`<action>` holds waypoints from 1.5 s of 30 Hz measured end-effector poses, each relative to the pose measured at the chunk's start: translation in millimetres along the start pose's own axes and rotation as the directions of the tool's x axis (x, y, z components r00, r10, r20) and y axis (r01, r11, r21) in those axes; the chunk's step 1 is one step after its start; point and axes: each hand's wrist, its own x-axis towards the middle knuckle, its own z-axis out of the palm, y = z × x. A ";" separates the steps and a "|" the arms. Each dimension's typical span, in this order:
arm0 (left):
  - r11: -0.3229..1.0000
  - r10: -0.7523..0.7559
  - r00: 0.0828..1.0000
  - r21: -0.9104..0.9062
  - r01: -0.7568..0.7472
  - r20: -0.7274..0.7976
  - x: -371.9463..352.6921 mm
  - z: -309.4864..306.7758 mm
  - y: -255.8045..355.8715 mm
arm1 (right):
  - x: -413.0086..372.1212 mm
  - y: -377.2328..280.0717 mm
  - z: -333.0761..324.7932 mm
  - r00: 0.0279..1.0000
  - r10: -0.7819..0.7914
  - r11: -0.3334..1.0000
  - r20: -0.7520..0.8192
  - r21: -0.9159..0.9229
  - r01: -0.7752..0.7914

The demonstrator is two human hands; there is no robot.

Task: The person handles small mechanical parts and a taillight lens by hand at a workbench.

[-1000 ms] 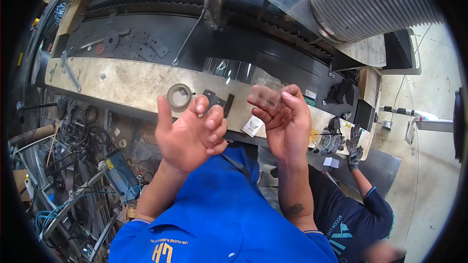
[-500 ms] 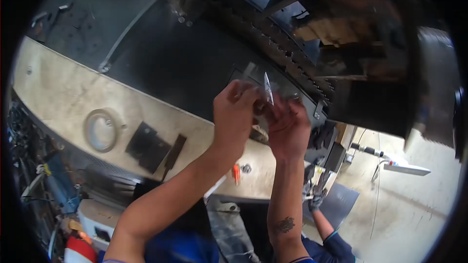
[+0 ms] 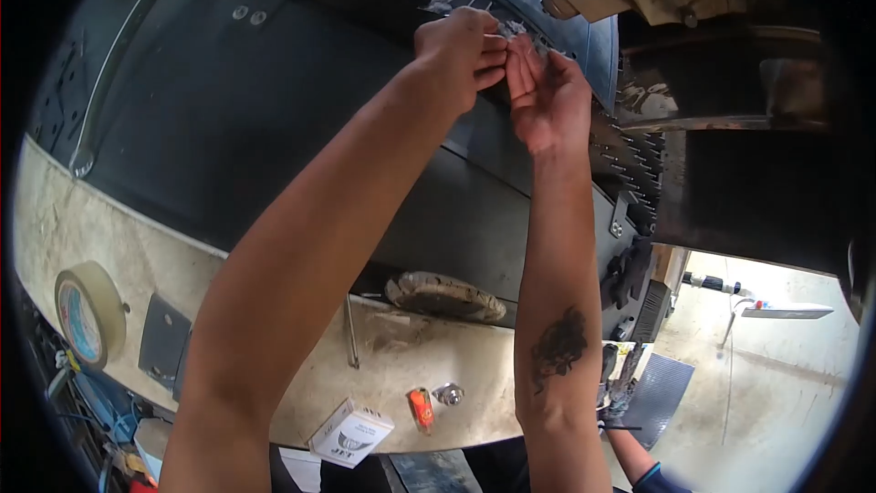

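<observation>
My left hand (image 3: 461,50) and my right hand (image 3: 554,100) meet above the dark metal surface (image 3: 274,119), near its far side. The left fingers are curled in, with the back of the hand toward me. On the right, the palm shows and the fingers bend toward the left fingertips. A small, shiny, whitish scrap (image 3: 516,28) shows at the fingertips; its kind cannot be made out, and the fingers hide part of it.
On the pale ledge lie a tape roll (image 3: 89,313), a JET box (image 3: 351,434), an orange lighter (image 3: 421,409), a metal fitting (image 3: 448,393) and a worn oval block (image 3: 445,297). Rows of metal spikes (image 3: 630,160) stand at right. Another person's arm (image 3: 634,458) shows lower right.
Both hands have moved up and farther out over the dark surface, staying together. The thin white piece that stood out between them is now mostly hidden. The view has shifted, and the JET box shows.
</observation>
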 end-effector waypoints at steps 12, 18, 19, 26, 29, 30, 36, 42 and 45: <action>0.993 0.117 0.992 0.028 -0.119 0.041 25.2 9.6 -3.8 | 27.7 1.6 -9.4 0.988 -0.109 0.994 0.107 0.023 0.108; 0.988 0.157 0.988 -0.002 -0.157 0.007 30.8 17.6 7.1 | 27.6 -2.0 -0.4 0.982 -0.135 0.990 0.132 0.066 0.127; 0.991 0.134 0.991 -0.017 -0.134 0.005 30.0 18.2 8.4 | 28.0 -2.1 -1.0 0.982 -0.135 0.990 0.129 0.065 0.128; 0.988 0.150 0.989 -0.035 -0.150 0.002 19.1 21.3 12.3 | 26.3 -4.0 2.2 0.980 -0.137 0.986 0.143 0.110 0.122; 0.997 0.076 0.997 -0.004 -0.076 0.006 12.8 22.6 18.2 | 25.7 -2.7 4.6 0.982 -0.145 0.987 0.121 0.095 0.133; 0.998 0.069 0.998 0.006 -0.069 0.009 12.5 21.9 19.0 | 26.1 -2.7 4.4 0.983 -0.137 0.987 0.122 0.105 0.124; 0.999 0.052 0.998 0.006 -0.052 0.023 12.1 20.9 19.7 | 23.5 -3.2 4.6 0.984 -0.130 0.987 0.123 0.109 0.117; 0.991 0.108 0.993 -0.076 -0.111 -0.049 23.3 21.0 9.4 | 22.8 -3.2 4.5 0.985 -0.134 0.988 0.111 0.087 0.125; 0.989 0.116 0.992 -0.083 -0.121 -0.056 22.6 21.0 10.1 | 19.9 -2.0 8.0 0.985 -0.152 0.987 0.083 0.071 0.146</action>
